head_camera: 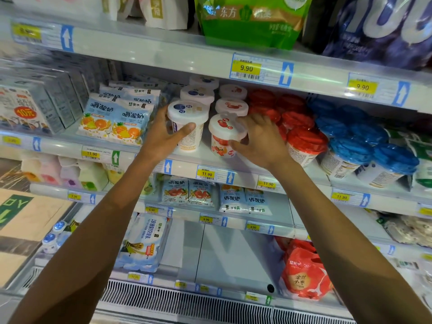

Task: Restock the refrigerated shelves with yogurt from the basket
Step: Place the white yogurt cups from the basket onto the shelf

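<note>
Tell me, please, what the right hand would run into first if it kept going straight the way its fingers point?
Most likely the strawberry yogurt cup that the right hand is already closing on; its fingers point left and slightly up, touching the lid. Beyond that stands the blueberry cup held by the left hand, though depth is hard to judge.

Bright, cool, even light fills the cooler, seemingly from above each shelf. White glare streaks run along the top shelf rail [163, 46] and wash out the price tags [246, 69] a little. The lower shelves are dimmer. Wide-angle distortion bows the shelves and stretches both forearms at the bottom edge. The bags [247, 17] at the top and the cartons [35, 106] at left are smeared with blur
</note>
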